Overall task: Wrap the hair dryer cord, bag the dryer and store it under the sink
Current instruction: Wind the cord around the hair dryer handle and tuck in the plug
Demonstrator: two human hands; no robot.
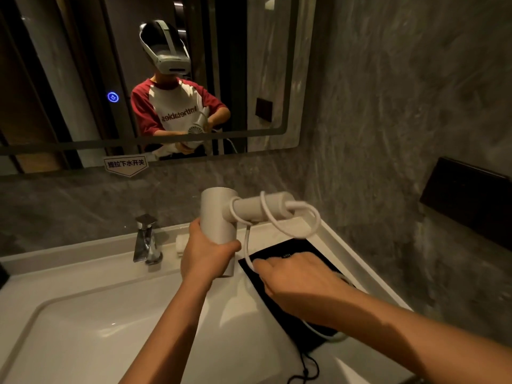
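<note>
The left hand is closed round the barrel of the hair dryer, holding it up over the counter beside the sink. The right hand pinches the white cord low down, fingers curled on it, above the black drawstring bag lying flat on the counter. A few loose turns already circle the handle. To my eye, each new loop wants pulling snug and laid beside the last.
</note>
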